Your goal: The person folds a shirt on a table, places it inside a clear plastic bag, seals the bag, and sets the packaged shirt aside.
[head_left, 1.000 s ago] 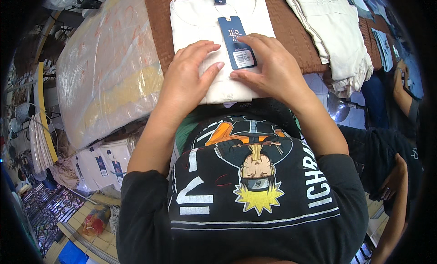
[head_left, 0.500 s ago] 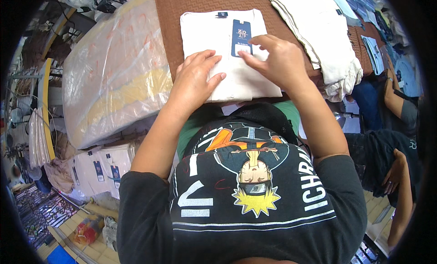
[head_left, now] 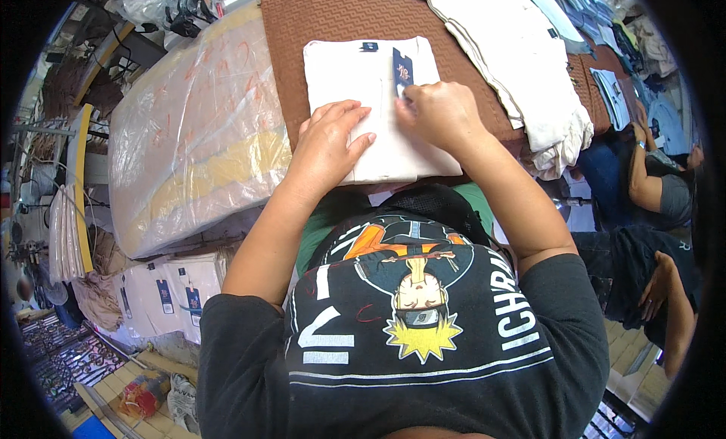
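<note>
Left hand [head_left: 329, 142]: I see it palm down, fingers loosely extended, resting on the left side of the white shirt [head_left: 383, 125].
Right hand [head_left: 437, 112]: I make out curled fingers pinching the lower end of the blue tag [head_left: 402, 67].
White shirt: folded, upper middle of the frame, on the brown-covered desk [head_left: 340, 15].
Wrapped bundle [head_left: 197, 129]: upper left.
Pale garments [head_left: 499, 57]: upper right.

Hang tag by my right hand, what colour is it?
The hang tag is dark blue with lighter print, best seen in the head view.
</note>
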Action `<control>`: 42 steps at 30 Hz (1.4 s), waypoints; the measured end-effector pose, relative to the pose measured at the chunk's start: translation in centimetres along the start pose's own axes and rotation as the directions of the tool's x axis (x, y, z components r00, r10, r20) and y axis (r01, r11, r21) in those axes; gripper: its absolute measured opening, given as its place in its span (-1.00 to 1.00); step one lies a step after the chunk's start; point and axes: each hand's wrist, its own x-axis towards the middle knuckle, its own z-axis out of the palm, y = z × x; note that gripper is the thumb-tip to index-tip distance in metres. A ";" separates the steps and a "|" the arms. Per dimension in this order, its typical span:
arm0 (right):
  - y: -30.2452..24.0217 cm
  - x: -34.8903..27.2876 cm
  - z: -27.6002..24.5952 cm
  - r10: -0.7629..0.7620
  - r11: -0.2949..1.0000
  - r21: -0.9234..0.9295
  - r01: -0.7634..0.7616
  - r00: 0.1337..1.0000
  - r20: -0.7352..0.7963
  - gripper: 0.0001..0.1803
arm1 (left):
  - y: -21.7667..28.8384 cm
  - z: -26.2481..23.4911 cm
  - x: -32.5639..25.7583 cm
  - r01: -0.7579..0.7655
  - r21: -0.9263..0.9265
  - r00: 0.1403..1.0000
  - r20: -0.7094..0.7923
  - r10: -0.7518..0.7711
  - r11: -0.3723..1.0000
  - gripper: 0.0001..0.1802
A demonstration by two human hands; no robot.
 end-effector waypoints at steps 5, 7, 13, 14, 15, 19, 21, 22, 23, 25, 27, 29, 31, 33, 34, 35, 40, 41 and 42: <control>1.3 -0.1 -2.2 -0.163 0.986 -0.021 0.166 0.923 -0.347 -0.77 | -0.5 -0.7 0.3 -0.012 -0.078 0.992 -0.122 0.002 0.997 -0.62; 0.5 -0.8 -2.6 -0.238 0.970 -0.115 0.212 0.920 -0.312 -0.79 | -0.8 -1.1 0.3 0.003 -0.072 0.989 -0.145 -0.014 0.997 -0.63; 0.1 -2.4 -3.7 -0.327 0.896 0.281 0.345 0.939 -0.107 -0.69 | -4.4 -2.1 1.8 0.053 -0.156 0.972 -0.220 -0.087 0.986 -0.62; 1.2 -2.0 -3.7 -0.280 0.889 0.332 0.317 0.948 -0.155 -0.68 | -5.2 -2.3 2.4 0.106 -0.186 0.967 -0.211 -0.145 0.977 -0.61; 2.3 -1.3 -4.1 -0.118 0.912 0.387 0.133 0.991 -0.062 -0.71 | -5.9 -2.7 3.1 0.158 -0.213 0.960 -0.197 -0.201 0.964 -0.60; 8.1 2.0 0.0 0.238 0.796 0.557 -0.238 0.968 0.073 -0.69 | -10.8 -2.0 6.5 0.279 -0.336 0.926 -0.155 -0.345 0.899 -0.51; 9.8 3.2 1.8 0.302 0.782 0.543 -0.306 0.948 0.099 -0.68 | -11.7 -2.1 8.0 0.359 -0.289 0.906 -0.120 -0.405 0.888 -0.42; 10.3 3.5 2.6 0.323 0.756 0.568 -0.325 0.940 0.107 -0.68 | -11.6 -2.1 8.4 0.419 -0.310 0.886 -0.066 -0.458 0.854 -0.41; 10.7 3.8 3.4 0.343 0.730 0.592 -0.342 0.932 0.116 -0.68 | -11.6 -2.0 8.7 0.477 -0.327 0.861 -0.010 -0.508 0.816 -0.39; 11.5 4.1 4.8 0.368 0.685 0.627 -0.371 0.919 0.142 -0.68 | -11.6 -1.8 9.0 0.549 -0.351 0.823 0.071 -0.563 0.758 -0.36; 13.5 4.6 6.8 0.345 0.643 0.697 -0.319 0.932 0.108 -0.67 | -11.5 -1.6 8.6 0.584 -0.366 0.803 0.128 -0.583 0.724 -0.33; 13.1 3.8 6.9 0.321 0.575 0.747 -0.333 0.932 0.169 -0.66 | -11.9 -1.2 6.6 0.444 -0.425 0.859 -0.049 -0.510 0.789 -0.40; 11.9 2.4 4.9 0.329 0.536 0.782 -0.319 0.932 0.154 -0.66 | -10.4 -1.6 4.7 0.337 -0.377 0.880 -0.199 -0.431 0.863 -0.49; 11.5 -0.4 3.3 0.404 0.543 0.740 -0.396 0.896 0.183 -0.66 | -4.9 -2.9 1.9 0.263 -0.229 0.909 -0.265 -0.320 0.937 -0.60; 11.3 -1.1 3.0 0.404 0.513 0.757 -0.405 0.892 0.203 -0.66 | -2.9 -3.6 0.0 0.351 -0.298 0.901 -0.150 -0.407 0.887 -0.68; 11.1 -1.8 2.9 0.408 0.480 0.762 -0.436 0.879 0.246 -0.66 | -1.5 -4.1 -1.7 0.455 -0.360 0.872 -0.005 -0.489 0.815 -0.74; 12.5 -1.8 3.7 0.297 0.567 0.770 -0.293 0.944 0.140 -0.65 | 2.5 -3.3 -6.7 0.705 -0.564 0.672 0.725 -0.151 0.429 -0.63; 12.7 -0.5 4.2 0.227 0.649 0.735 -0.197 0.972 0.060 -0.64 | 3.2 -2.1 -7.0 0.742 -0.594 0.650 0.752 -0.114 0.312 -0.54; 13.0 1.2 4.7 0.151 0.721 0.687 -0.094 0.988 -0.023 -0.62 | 4.3 -1.5 -6.6 0.798 -0.571 0.597 0.794 -0.118 0.193 -0.45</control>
